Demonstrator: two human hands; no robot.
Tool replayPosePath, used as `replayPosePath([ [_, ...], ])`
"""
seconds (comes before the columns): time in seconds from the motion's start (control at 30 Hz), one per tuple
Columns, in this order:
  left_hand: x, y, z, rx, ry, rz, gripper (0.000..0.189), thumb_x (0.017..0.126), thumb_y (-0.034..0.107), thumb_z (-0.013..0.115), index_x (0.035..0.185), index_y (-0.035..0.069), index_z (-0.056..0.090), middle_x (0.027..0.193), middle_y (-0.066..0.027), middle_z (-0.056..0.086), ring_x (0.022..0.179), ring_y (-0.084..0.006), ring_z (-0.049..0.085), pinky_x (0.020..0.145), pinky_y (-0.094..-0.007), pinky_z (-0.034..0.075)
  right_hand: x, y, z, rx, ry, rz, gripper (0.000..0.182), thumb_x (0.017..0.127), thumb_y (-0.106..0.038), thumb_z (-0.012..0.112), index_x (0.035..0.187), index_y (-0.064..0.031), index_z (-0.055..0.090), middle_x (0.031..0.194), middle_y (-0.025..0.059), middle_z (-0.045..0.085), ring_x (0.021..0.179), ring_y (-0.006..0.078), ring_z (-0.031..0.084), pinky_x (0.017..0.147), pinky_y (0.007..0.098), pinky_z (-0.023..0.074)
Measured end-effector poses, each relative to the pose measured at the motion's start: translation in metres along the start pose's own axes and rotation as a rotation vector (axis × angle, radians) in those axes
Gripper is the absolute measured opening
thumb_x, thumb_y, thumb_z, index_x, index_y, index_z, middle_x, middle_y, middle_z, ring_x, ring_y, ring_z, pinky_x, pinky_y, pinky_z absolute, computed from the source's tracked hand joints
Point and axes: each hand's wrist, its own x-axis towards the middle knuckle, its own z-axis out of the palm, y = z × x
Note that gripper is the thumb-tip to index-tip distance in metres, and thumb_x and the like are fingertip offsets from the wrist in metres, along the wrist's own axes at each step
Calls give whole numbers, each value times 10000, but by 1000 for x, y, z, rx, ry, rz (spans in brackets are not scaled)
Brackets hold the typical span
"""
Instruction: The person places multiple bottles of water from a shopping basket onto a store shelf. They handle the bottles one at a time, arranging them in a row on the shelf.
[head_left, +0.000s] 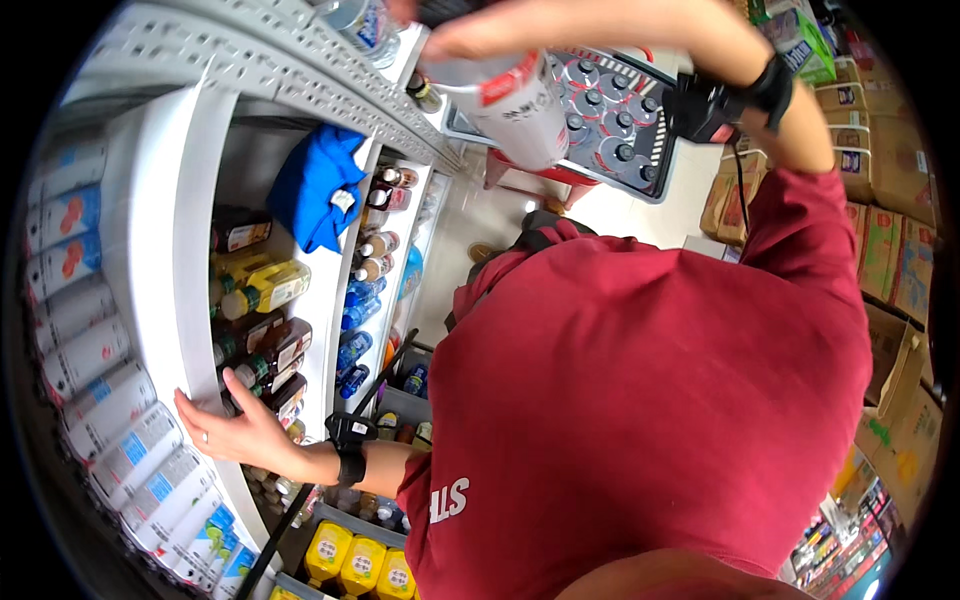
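My left hand (240, 439) rests against the white front edge of a shelf (195, 262), its fingers spread and holding nothing. A ring and a black wrist strap show on that arm. At the top, my right hand (480, 37), blurred, is closed around the upper part of a large clear bottle (517, 112) with a white and red label. The bottle hangs tilted, its base towards the basket; its neck is partly hidden by the hand. Below it, a grey plastic basket (660, 169) holds several clear bottles (619, 124) with black caps.
White drink cans (124, 435) line the left shelf. A blue cloth (319, 187) lies near dark and yellow bottles (274, 285). A perforated metal upright (300, 67) runs above. Yellow bottles (367, 562) stand in a low crate. Cardboard boxes (892, 157) are stacked at right.
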Motion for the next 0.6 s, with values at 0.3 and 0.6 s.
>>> replayPosePath([
  [0.3, 35, 171, 55, -689, -155, 333, 360, 879, 56, 702, 1224, -25, 638, 1225, -180, 656, 1165, -325, 600, 1037, -421, 428, -206, 95, 45, -152, 141, 528, 212, 849, -120, 725, 1007, -45, 603, 973, 88, 593, 804, 279, 610, 672, 362, 495],
  [0.6, -44, 379, 175, -1076, -734, 870, 382, 855, 81, 712, 1213, -3, 608, 1188, -182, 643, 1138, -381, 581, 974, -434, 465, -295, 76, 9, -88, 296, 834, 175, 862, -104, 717, 971, -39, 596, 925, 67, 590, 747, 190, 584, 588, 296, 464],
])
